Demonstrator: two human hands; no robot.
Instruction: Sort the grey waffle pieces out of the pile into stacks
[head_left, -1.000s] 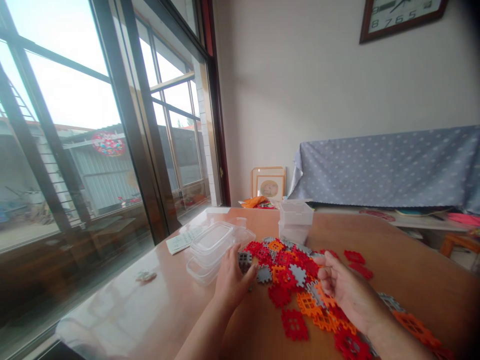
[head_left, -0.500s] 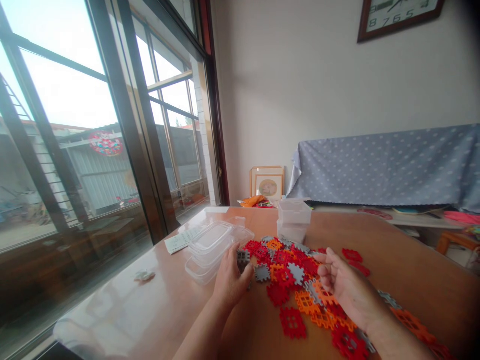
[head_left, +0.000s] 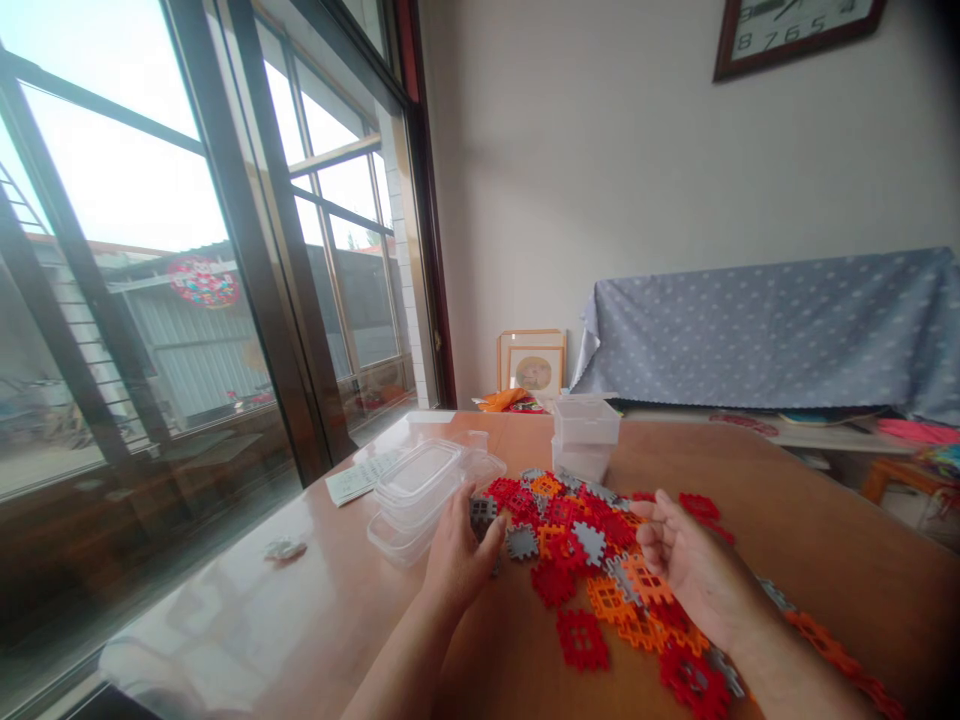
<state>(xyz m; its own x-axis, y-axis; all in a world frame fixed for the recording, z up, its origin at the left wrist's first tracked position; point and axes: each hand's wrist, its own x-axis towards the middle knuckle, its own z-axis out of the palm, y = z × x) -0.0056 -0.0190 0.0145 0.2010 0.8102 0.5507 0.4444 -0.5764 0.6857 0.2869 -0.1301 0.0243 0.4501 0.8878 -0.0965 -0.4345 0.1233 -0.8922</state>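
A loose heap of red, orange and grey notched plastic square tiles (head_left: 568, 548) lies on the glossy brown table (head_left: 499, 660), and at its left edge the left hand (head_left: 459, 550) curves, thumb apart from fingers, around a grey windowed plastic square (head_left: 484, 509), though I cannot tell how firmly. The right hand (head_left: 686, 560), fingers curled, is over the heap's right side, any hold unclear; clear plastic containers (head_left: 420, 475) sit just beyond the left hand.
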